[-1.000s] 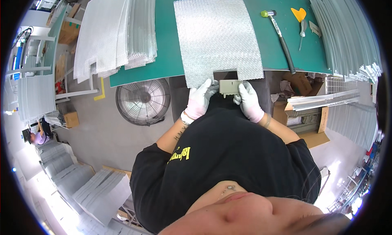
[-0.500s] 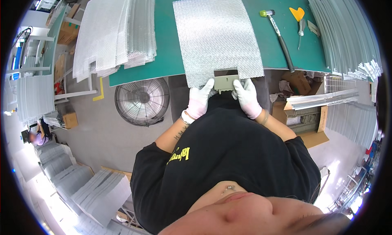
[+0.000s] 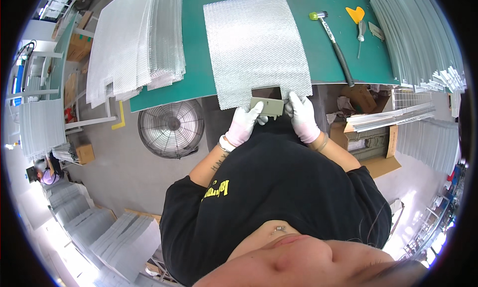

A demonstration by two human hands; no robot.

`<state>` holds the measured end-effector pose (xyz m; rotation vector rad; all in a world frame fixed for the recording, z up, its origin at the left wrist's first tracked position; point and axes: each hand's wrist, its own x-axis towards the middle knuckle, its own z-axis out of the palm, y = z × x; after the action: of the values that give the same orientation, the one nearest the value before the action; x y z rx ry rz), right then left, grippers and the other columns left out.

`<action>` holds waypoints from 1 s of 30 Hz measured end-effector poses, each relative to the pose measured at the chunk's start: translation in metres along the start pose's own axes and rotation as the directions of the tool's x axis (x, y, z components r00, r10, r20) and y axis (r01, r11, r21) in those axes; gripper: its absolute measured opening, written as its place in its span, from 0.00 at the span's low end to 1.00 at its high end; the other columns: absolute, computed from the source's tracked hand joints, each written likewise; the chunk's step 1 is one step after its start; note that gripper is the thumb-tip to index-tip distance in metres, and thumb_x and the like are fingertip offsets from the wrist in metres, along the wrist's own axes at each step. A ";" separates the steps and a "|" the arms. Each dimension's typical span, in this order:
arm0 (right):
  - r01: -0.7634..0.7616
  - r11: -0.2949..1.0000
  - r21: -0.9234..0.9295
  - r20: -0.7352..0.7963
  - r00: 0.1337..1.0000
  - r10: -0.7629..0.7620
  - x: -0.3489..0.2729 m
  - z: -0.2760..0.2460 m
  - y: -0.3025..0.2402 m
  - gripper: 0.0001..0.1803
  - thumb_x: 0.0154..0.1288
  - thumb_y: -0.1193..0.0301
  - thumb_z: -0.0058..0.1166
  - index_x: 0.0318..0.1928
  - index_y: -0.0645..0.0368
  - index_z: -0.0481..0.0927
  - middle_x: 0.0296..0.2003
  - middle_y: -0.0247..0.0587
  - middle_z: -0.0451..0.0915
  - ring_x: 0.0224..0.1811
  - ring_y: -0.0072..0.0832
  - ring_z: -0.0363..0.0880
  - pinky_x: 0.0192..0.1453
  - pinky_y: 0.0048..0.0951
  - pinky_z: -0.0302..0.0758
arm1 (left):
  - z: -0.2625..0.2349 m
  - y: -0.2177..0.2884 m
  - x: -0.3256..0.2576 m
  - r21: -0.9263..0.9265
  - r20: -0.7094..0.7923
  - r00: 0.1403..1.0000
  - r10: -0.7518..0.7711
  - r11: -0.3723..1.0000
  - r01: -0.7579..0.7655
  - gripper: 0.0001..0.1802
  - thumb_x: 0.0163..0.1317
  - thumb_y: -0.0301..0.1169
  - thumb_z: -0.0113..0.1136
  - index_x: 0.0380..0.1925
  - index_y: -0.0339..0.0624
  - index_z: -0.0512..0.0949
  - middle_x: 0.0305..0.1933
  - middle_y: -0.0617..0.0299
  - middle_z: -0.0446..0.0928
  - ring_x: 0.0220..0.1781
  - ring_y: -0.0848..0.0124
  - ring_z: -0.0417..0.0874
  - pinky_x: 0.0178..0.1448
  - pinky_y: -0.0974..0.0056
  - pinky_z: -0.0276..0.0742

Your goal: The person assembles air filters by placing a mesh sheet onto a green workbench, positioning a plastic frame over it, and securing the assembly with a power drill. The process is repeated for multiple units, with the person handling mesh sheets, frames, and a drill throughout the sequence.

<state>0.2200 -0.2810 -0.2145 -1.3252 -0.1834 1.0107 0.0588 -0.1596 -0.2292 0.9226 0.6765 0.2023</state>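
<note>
A silver wire-mesh panel [image 3: 256,43] lies on the green table, its near edge jutting past the table and cut by a rectangular notch. Just below that notch is a small beige plastic piece [image 3: 268,106] with short teeth along its lower edge. My white-gloved left hand [image 3: 242,125] pinches its left end, thumb on top. The gloved right hand [image 3: 302,118] is closed at the notch's right side, thumb over the mesh edge and fingers beside the piece's right end. Whether the piece touches the mesh is hard to make out.
A rubber-headed mallet [image 3: 332,48] and a screwdriver [image 3: 360,35] lie to the right on the green tabletop [image 3: 194,43]. Mesh panels are stacked [image 3: 132,43] at left, metal strips [image 3: 413,33] at right. A floor fan [image 3: 172,127] and an open carton [image 3: 371,147] stand below.
My right hand has shifted from the beige piece's right end up to the mesh edge. The left hand keeps hold of the piece, which now sits slightly tilted.
</note>
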 end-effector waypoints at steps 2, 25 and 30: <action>-0.013 1.000 0.013 -0.002 1.000 0.013 -0.001 0.003 0.000 0.18 0.78 0.60 0.51 0.30 0.57 0.74 0.18 0.26 0.65 0.20 0.16 0.57 0.26 0.23 0.56 | 0.003 0.001 -0.001 -0.087 0.022 1.000 0.010 0.996 -0.008 0.25 0.75 0.44 0.56 0.57 0.32 0.75 0.45 0.58 0.83 0.39 0.75 0.83 0.44 0.69 0.80; 0.245 0.968 0.051 -0.256 0.940 -0.224 -0.017 -0.020 0.025 0.19 0.80 0.58 0.44 0.52 0.61 0.78 0.39 0.35 0.82 0.37 0.22 0.81 0.43 0.25 0.80 | 0.070 0.091 0.049 0.838 0.494 0.814 0.306 -0.418 -0.351 0.35 0.66 0.55 0.54 0.72 0.61 0.67 0.78 0.44 0.57 0.80 0.40 0.53 0.78 0.28 0.37; 0.114 0.993 0.015 -0.082 0.990 -0.112 0.004 -0.030 0.002 0.14 0.78 0.63 0.50 0.48 0.60 0.80 0.40 0.31 0.81 0.39 0.17 0.78 0.45 0.24 0.78 | 0.071 0.090 0.042 0.868 0.447 0.829 0.335 -0.388 -0.312 0.34 0.67 0.52 0.55 0.72 0.61 0.67 0.78 0.43 0.57 0.79 0.40 0.54 0.78 0.31 0.39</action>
<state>0.2408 -0.2996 -0.2270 -1.3206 -0.1853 0.8599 0.1464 -0.1346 -0.1476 2.9274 0.3869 0.1515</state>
